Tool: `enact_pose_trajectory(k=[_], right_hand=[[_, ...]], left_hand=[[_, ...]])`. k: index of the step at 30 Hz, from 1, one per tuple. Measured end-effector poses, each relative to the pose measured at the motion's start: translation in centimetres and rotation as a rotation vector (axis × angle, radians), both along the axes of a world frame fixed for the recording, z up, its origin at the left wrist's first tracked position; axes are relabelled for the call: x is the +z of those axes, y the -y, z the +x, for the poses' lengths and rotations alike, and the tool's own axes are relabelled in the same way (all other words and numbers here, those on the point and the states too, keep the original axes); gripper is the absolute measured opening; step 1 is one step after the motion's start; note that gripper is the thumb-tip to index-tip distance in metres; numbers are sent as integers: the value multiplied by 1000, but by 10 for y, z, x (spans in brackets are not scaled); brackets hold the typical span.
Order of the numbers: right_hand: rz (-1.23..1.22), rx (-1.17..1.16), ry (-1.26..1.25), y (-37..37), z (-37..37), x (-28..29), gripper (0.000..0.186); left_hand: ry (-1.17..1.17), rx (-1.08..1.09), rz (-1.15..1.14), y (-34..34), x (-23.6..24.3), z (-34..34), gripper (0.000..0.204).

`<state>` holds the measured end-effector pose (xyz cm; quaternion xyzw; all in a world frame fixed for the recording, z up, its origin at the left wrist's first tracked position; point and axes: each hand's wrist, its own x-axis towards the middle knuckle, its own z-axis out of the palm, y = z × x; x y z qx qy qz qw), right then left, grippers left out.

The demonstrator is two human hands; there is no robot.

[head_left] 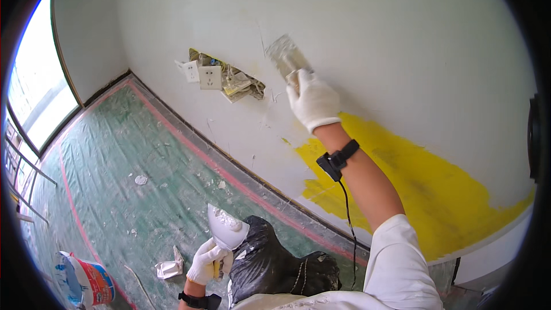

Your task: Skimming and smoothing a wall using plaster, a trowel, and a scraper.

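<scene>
a ragged hole [257, 88] in the pale wall [402, 34], with loose white socket plates [210, 78] at its left part, is the landmark here. to the right of the hole, the gloved right hand [314, 100] is closed around the grip of a flat trowel [285, 56]; the trowel's broad blade, smeared with whitish paste, reaches up and left from the fingers and appears to lie against the wall, above the hole's right end and near it. well below the hole, out over the green floor sheet [132, 155], the gloved left hand [208, 262] grasps the handle of a wide white scraper [228, 229]. the scraper's blade sticks out above and to the right of that hand, carrying lumps of white paste on its upper side, just beside a black-clad leg [261, 252]. a yellow patch [413, 178] spreads over the wall lower down and to the right of the hole, partly behind the right forearm. far below the hole and to its left, a red, white and blue bucket [92, 281] stands tilted in view.
</scene>
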<state>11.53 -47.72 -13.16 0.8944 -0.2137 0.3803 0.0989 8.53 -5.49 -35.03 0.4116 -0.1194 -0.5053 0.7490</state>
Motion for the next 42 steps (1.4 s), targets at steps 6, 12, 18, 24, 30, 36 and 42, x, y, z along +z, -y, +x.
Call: enact_pose_trajectory(k=[6,12,18,24,30,36,42], right_hand=[[68,-63,-330,9,28,-111,23],[159,-60,-356,-4,-124,-98,16],[-153,-179,-35,-7,-392,28,7],[-165,-436,-148,45,-527,-3,20],[109,-331,433,23,-576,-98,17],[666,51,1248,-28,-523,44,14],[663,654,855,-47,-377,151,11]], left_hand=[[26,4,-22,-8,-2,-11,37],[16,41,-22,-8,-9,-20,39],[76,-91,113,27,29,-36,30],[128,-313,-76,110,37,-47,43],[148,-385,-215,155,76,-76,42],[119,-378,-143,138,80,-78,39],[85,-249,-174,96,43,-77,39]])
